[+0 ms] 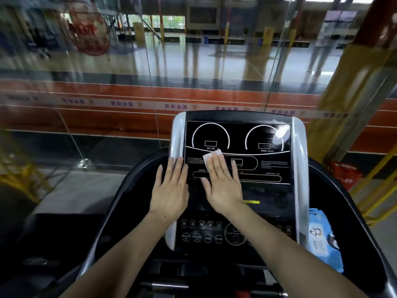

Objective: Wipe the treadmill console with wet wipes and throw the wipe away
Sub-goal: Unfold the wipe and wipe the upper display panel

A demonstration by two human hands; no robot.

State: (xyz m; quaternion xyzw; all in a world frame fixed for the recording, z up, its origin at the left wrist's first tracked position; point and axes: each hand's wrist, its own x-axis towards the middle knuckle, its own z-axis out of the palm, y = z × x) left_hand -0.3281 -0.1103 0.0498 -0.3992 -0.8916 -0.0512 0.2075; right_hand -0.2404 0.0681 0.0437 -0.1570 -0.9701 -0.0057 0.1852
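Fingers: straight and flat on both hands, nothing curled, nothing gripped.
Right hand (pixel 223 186): palm down on the black panel, fingertips pressing the wet wipe (pixel 211 157) against it.
Left hand (pixel 170 190): lying flat just beside the right, fingertips reaching the silver left trim, holding nothing.
Wet wipe: small white square, mid-panel, peeking out beyond the right fingertips, below the left dial.
Treadmill console (pixel 266 168): black face, two white dial outlines up top, buttons low down.
Wipes pack (pixel 322 237): blue, tucked at the console's right edge.
Beyond: glass wall (pixel 107 82), orange track behind it.
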